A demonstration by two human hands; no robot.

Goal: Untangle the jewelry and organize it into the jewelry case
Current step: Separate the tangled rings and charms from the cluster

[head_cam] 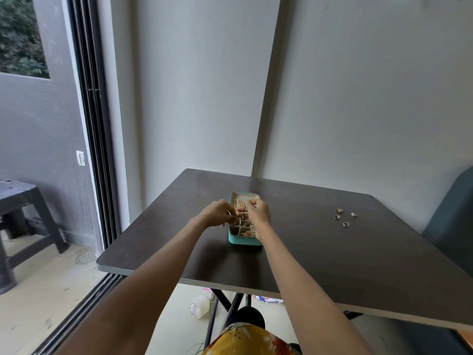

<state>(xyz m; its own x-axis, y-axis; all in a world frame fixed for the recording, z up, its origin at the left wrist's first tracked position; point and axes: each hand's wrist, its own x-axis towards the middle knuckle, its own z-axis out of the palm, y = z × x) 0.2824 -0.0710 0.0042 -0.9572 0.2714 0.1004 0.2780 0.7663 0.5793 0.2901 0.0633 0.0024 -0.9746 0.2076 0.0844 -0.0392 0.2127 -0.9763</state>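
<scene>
Both hands met over the open teal case (244, 240), left hand (217, 212) and right hand (258, 212) pinching a thin chain (243, 216) between them. Four rings (344, 217) lay well apart on the dark table (332, 265).

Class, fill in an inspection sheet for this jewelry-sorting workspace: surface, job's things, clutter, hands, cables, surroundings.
Surface: dark table, mostly bare.
Job's things: open teal jewelry case near the table's middle, small pieces in its compartments; four rings loose on the table to its right, apart from each other.
Clutter: nothing seen on the table.
Hands: left hand and right hand both above the case, pinching a thin jewelry piece between them; too small to identify.
Cables: nothing seen.
Surroundings: plain wall behind, sliding door on the left, dark stool outside, plastic jar on the floor under the table.
</scene>
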